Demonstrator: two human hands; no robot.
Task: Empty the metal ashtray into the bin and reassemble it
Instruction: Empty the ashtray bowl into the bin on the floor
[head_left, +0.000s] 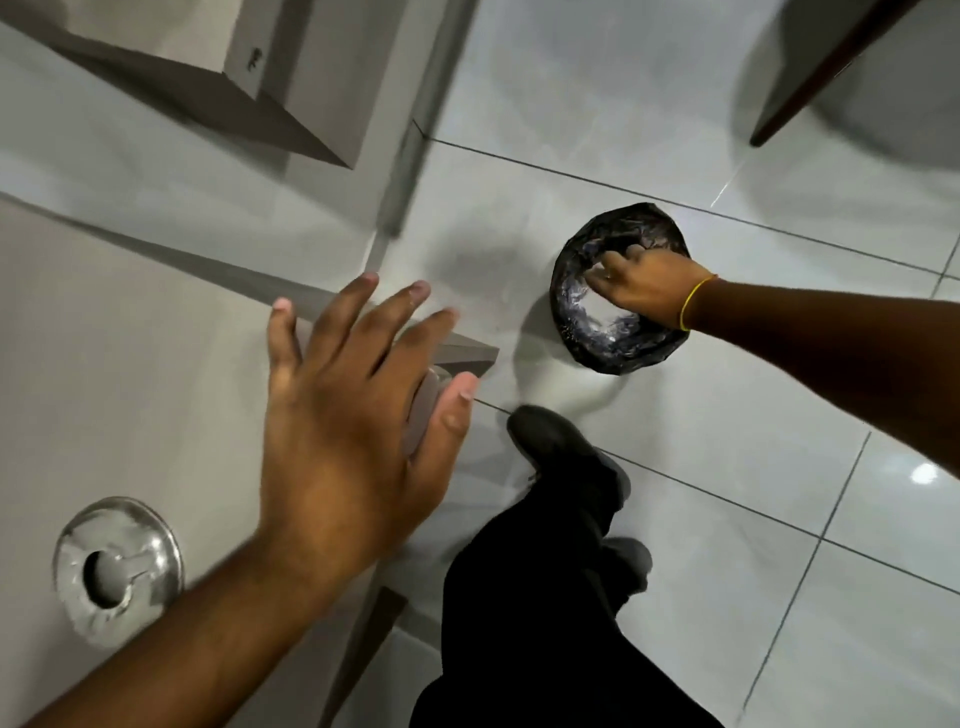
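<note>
Spread wide at the frame's centre, the left hand (353, 415) hovers open over the table (130, 364) edge, holding nothing. Lower left on the table sits the metal ashtray lid (118, 570), a ring with a notched hole, nearer this hand than the other. Right of centre, the right hand (647, 283) reaches into the black-lined bin (618, 291) on the floor; whether its grip pinches the ashtray bowl I cannot tell. Reassembly probably turns on bringing the bowl back down-left to that lid.

Ashtray lid (118, 571) flat, bin (621, 288) black-lined
</note>
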